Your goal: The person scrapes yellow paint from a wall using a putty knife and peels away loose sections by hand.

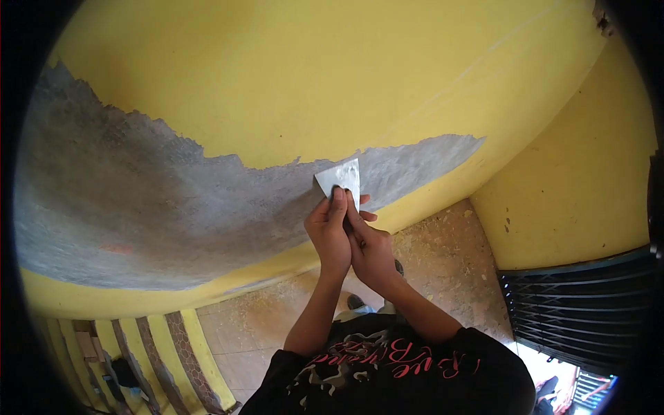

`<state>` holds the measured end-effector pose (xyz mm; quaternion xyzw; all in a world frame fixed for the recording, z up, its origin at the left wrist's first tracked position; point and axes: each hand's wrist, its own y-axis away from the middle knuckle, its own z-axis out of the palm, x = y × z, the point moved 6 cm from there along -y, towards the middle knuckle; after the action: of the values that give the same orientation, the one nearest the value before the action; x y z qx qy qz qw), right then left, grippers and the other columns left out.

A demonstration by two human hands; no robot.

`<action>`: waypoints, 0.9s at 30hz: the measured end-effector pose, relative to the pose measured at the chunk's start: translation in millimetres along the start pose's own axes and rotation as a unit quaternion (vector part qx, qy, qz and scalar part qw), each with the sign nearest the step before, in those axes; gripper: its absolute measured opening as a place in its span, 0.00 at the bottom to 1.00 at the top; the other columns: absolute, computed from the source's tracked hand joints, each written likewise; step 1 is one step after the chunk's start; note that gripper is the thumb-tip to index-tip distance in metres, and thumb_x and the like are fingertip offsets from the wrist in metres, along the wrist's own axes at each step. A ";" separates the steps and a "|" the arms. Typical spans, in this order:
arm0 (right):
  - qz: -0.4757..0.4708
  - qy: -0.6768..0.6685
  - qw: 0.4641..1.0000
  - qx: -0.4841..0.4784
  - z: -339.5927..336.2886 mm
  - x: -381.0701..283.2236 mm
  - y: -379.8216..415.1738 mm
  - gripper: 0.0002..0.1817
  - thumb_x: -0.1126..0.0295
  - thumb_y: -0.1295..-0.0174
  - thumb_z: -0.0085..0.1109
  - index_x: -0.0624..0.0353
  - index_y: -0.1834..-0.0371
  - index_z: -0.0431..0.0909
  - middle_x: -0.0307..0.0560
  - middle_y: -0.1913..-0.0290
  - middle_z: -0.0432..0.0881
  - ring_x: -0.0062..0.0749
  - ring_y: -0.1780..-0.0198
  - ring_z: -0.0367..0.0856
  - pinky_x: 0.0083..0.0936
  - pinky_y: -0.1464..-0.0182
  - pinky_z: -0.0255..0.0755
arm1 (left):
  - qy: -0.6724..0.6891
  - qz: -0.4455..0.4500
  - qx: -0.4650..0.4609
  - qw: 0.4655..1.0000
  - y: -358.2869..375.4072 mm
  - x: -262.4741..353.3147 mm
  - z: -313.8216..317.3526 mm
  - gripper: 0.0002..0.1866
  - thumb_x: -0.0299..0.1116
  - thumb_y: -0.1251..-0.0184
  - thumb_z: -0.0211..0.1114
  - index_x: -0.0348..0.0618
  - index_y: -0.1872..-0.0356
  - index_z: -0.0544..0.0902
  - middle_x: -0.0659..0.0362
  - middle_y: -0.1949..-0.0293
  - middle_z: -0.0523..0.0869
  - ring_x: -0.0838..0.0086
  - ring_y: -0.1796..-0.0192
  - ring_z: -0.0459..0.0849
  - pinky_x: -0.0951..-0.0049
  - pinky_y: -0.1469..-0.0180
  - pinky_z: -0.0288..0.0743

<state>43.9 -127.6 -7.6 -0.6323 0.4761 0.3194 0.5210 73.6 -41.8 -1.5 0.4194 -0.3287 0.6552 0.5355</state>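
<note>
Both my hands are closed around a metal putty knife [346, 174], its wide blade pointing up at the wall. My left hand [328, 232] grips it from the left, thumb along the base of the blade. From the right, my right hand [371, 252] wraps the handle, which is mostly hidden by the fingers. The blade's edge lies close to the ragged border where yellow paint [277, 83] meets a bare grey patch [159, 200] of wall.
Paint flakes are scattered on the tiled floor [256, 325] below. Steps [183, 346] with yellow and brown bands lie at lower left, with a dark item [126, 372] on them. A black folding metal gate [574, 311] stands at right, beside another yellow wall [567, 187].
</note>
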 end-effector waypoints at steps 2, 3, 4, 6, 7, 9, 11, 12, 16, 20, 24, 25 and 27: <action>0.004 -0.005 1.000 0.008 -3.1 -15.9 -3.7 0.32 0.81 0.41 0.51 0.54 0.30 0.64 0.48 0.84 0.69 0.28 0.84 0.68 0.24 0.77 0.65 | 0.000 -0.006 -0.004 1.000 1.6 18.5 9.6 0.18 0.39 0.28 0.57 0.28 0.63 0.79 0.44 0.67 0.86 0.68 0.76 0.85 0.76 0.75 0.77; -0.002 -0.009 1.000 0.015 -5.6 -22.3 -5.1 0.32 0.82 0.41 0.51 0.54 0.30 0.64 0.47 0.84 0.68 0.26 0.83 0.68 0.23 0.77 0.65 | 0.004 -0.002 -0.008 1.000 2.4 25.3 13.8 0.17 0.38 0.28 0.57 0.28 0.63 0.79 0.44 0.67 0.86 0.68 0.76 0.85 0.76 0.75 0.77; -0.004 -0.008 1.000 0.015 -4.7 -17.3 -2.6 0.32 0.82 0.41 0.51 0.54 0.30 0.64 0.47 0.84 0.68 0.26 0.83 0.68 0.23 0.77 0.65 | 0.006 -0.001 -0.008 1.000 2.4 19.4 10.6 0.17 0.38 0.28 0.57 0.28 0.63 0.79 0.44 0.67 0.86 0.68 0.76 0.85 0.76 0.75 0.77; 0.022 0.008 1.000 -0.009 3.6 0.1 4.5 0.33 0.79 0.40 0.53 0.49 0.28 0.61 0.51 0.82 0.71 0.38 0.83 0.71 0.29 0.75 0.68 | 0.002 -0.010 0.002 1.000 1.2 3.1 -2.1 0.18 0.38 0.28 0.57 0.28 0.63 0.79 0.44 0.67 0.86 0.69 0.76 0.85 0.76 0.74 0.77; 0.019 0.008 1.000 -0.006 3.3 -1.2 2.0 0.33 0.79 0.40 0.53 0.49 0.28 0.61 0.51 0.82 0.71 0.38 0.83 0.71 0.29 0.75 0.68 | 0.002 -0.007 -0.001 1.000 -1.1 5.0 -1.4 0.18 0.38 0.28 0.57 0.28 0.63 0.79 0.44 0.67 0.86 0.69 0.76 0.85 0.76 0.74 0.77; 0.039 -0.004 0.999 -0.019 2.7 -4.0 2.8 0.34 0.79 0.40 0.53 0.49 0.28 0.61 0.51 0.83 0.70 0.36 0.84 0.70 0.28 0.76 0.67 | -0.009 -0.008 -0.007 1.000 1.0 7.5 -1.0 0.18 0.38 0.28 0.56 0.28 0.63 0.79 0.45 0.67 0.86 0.69 0.76 0.85 0.77 0.74 0.77; 0.028 -0.017 0.999 -0.006 -1.4 -18.9 -3.3 0.33 0.80 0.41 0.53 0.51 0.29 0.62 0.47 0.84 0.66 0.28 0.84 0.66 0.25 0.77 0.65 | -0.014 -0.004 -0.008 1.000 2.4 22.5 8.3 0.18 0.40 0.28 0.56 0.29 0.62 0.79 0.46 0.68 0.86 0.68 0.77 0.84 0.76 0.75 0.77; 0.006 -0.031 0.999 0.010 -4.4 -25.5 -8.3 0.32 0.81 0.41 0.53 0.54 0.30 0.64 0.43 0.85 0.62 0.20 0.83 0.62 0.21 0.78 0.62 | -0.017 0.010 -0.013 1.000 0.7 29.8 13.1 0.18 0.42 0.28 0.56 0.31 0.62 0.79 0.46 0.68 0.86 0.68 0.77 0.84 0.75 0.76 0.76; 0.004 0.011 1.000 0.015 3.7 -7.0 -2.0 0.32 0.81 0.41 0.53 0.54 0.30 0.63 0.44 0.85 0.61 0.20 0.84 0.61 0.21 0.78 0.62 | -0.001 -0.013 -0.002 1.000 -0.6 3.4 -3.7 0.18 0.40 0.28 0.57 0.29 0.64 0.79 0.45 0.67 0.85 0.69 0.76 0.85 0.77 0.74 0.77; 0.031 -0.015 0.999 0.010 6.5 -11.3 3.0 0.32 0.81 0.41 0.53 0.54 0.30 0.63 0.44 0.86 0.61 0.20 0.84 0.61 0.21 0.79 0.61 | -0.009 -0.016 -0.019 1.000 -0.1 19.0 1.0 0.18 0.40 0.28 0.57 0.28 0.64 0.79 0.44 0.67 0.86 0.69 0.76 0.85 0.77 0.75 0.77; 0.029 -0.013 0.999 0.005 12.0 -1.4 5.6 0.33 0.81 0.41 0.53 0.53 0.30 0.63 0.43 0.86 0.61 0.19 0.84 0.61 0.20 0.79 0.61 | -0.013 -0.011 -0.016 1.000 -3.0 10.9 -7.0 0.19 0.41 0.28 0.57 0.29 0.64 0.79 0.45 0.67 0.86 0.69 0.76 0.85 0.77 0.75 0.77; 0.029 -0.013 0.999 0.007 10.9 -7.0 2.4 0.33 0.81 0.41 0.53 0.53 0.30 0.63 0.43 0.86 0.61 0.19 0.84 0.61 0.20 0.79 0.61 | -0.019 -0.008 -0.018 1.000 -2.3 19.5 -2.2 0.19 0.41 0.28 0.57 0.29 0.64 0.79 0.45 0.67 0.86 0.69 0.76 0.85 0.77 0.75 0.77; 0.040 -0.027 0.999 0.009 6.5 -20.3 0.7 0.32 0.81 0.41 0.53 0.53 0.30 0.64 0.43 0.86 0.61 0.18 0.84 0.60 0.19 0.79 0.61 | -0.025 -0.015 -0.014 0.999 2.2 19.4 -2.5 0.19 0.41 0.28 0.58 0.28 0.64 0.79 0.45 0.67 0.86 0.69 0.76 0.85 0.77 0.75 0.77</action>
<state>36.9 -115.9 8.8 -0.5992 0.4895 0.3531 0.5260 69.5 -31.8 15.0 0.4327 -0.3446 0.6319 0.5429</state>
